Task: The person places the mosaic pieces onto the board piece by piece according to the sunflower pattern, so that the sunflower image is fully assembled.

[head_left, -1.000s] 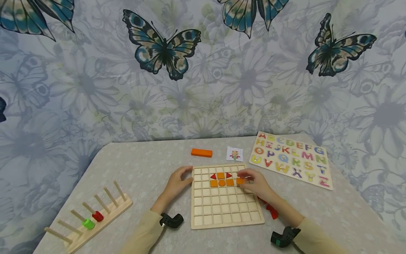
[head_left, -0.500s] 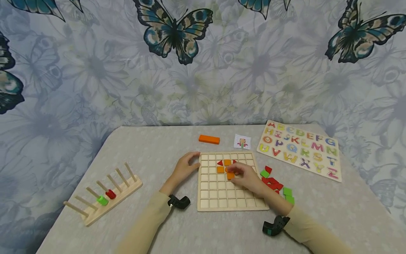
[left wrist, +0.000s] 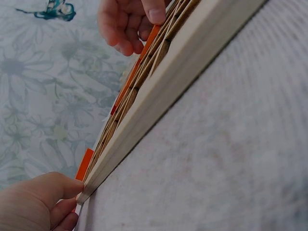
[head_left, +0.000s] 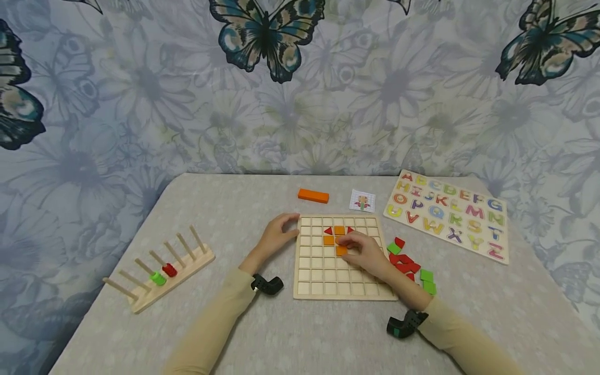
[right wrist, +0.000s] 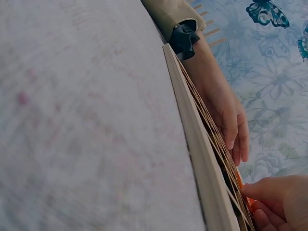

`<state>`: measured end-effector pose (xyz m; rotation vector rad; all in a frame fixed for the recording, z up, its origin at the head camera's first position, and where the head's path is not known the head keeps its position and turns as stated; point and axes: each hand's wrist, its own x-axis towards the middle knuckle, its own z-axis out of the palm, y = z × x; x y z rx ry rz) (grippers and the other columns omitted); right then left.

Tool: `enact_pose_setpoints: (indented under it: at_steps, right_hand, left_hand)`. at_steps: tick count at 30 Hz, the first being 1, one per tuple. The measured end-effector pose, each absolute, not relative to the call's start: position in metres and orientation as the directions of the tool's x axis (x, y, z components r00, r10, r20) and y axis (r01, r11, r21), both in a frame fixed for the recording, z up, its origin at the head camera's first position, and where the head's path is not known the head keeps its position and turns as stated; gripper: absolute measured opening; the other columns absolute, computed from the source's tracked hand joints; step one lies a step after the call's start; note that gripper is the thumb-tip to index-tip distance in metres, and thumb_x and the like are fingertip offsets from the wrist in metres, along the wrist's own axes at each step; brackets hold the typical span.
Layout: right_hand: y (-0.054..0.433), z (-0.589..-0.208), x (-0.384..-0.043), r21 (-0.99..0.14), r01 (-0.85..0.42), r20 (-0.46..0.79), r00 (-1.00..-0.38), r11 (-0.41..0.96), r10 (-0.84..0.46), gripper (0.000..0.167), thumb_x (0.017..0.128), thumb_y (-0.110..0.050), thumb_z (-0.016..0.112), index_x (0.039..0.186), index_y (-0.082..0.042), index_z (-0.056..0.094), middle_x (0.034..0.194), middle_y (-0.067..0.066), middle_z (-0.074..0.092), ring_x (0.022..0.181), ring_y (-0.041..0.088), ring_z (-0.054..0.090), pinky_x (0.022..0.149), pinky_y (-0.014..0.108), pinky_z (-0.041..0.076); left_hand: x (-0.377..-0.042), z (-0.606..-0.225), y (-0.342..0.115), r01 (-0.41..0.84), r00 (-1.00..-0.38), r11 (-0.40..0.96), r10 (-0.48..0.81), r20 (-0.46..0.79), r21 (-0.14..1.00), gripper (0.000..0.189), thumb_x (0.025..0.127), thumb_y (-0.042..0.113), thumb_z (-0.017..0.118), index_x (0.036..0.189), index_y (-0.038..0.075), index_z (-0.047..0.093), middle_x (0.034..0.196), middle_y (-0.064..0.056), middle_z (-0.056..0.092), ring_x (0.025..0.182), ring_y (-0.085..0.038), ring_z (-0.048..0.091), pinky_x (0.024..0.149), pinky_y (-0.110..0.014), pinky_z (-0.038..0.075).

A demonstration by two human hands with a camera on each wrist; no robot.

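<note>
A wooden grid board [head_left: 319, 287] lies on the table. My left hand [head_left: 273, 235] rests at its upper left edge, fingertips touching the rim near the corner [left wrist: 83, 190]. Over the grid, my right hand [head_left: 367, 252] pinches an orange square tile [head_left: 341, 251] between thumb and fingers, low at a cell in the third row. Above it sit an orange square [head_left: 339, 230] in the top row of tiles, red triangles [head_left: 328, 230] on either side, and another orange square [head_left: 329, 240] below left. The right hand hides the tiles beside that one.
Loose red tiles [head_left: 404, 260] and green tiles [head_left: 427, 281] lie right of the board. Behind it are an orange bar [head_left: 313, 196] and a small pattern card [head_left: 362, 200]. An alphabet puzzle [head_left: 445, 213] stands back right, a peg stand [head_left: 173, 278] with rings at left.
The right hand has carried the orange square from the board's right side leftward to a cell below the other tiles. The left hand stays at the edge; the head view has tilted down.
</note>
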<state>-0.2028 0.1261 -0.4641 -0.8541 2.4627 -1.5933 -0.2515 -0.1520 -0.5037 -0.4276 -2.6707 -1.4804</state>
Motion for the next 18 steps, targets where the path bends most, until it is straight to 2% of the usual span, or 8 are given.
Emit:
enact_pose_setpoints:
  at_steps: [7,12,18]
  right_hand:
    - [0.1281,-0.4628,-0.1966,-0.856,-0.416,0.242,-0.846,0.305,-0.475,0.028,0.081,0.011,0.066,0.108,0.011,0.063,0.108,0.026,0.065,0.103,0.039,0.06,0.089,0.033,0.054]
    - [0.126,-0.4656,-0.1957,-0.866,-0.42,0.256,-0.838,0.27,-0.482,0.028,0.081,0.011,0.065,0.108,0.011,0.063,0.108,0.026,0.064,0.103,0.039,0.059,0.089,0.033,0.054]
    - [0.1245,-0.4634,-0.1965,-0.843,-0.454,0.284,-0.831,0.289,-0.478,0.026,0.08,0.012,0.066,0.106,0.01,0.064,0.105,0.025,0.065,0.098,0.039,0.06,0.087,0.036,0.055]
  left_hand:
    - [-0.2484,-0.5023,-0.1487,0.245,-0.966,0.507,0.205,0.16,0.826,0.047,0.088,0.014,0.066,0.133,0.007,0.055,0.137,-0.01,0.055,0.134,-0.026,0.045,0.114,-0.043,0.035]
    - [-0.2475,-0.5048,-0.151,0.228,-0.971,0.517,0.185,0.153,0.825,0.046,0.088,0.015,0.067,0.132,0.009,0.056,0.136,-0.008,0.056,0.134,-0.024,0.045,0.114,-0.041,0.035]
    - [-0.2488,-0.5034,-0.1509,0.236,-0.969,0.509,0.187,0.161,0.827,0.045,0.088,0.015,0.067,0.132,0.009,0.056,0.136,-0.008,0.056,0.133,-0.024,0.045,0.114,-0.042,0.035]
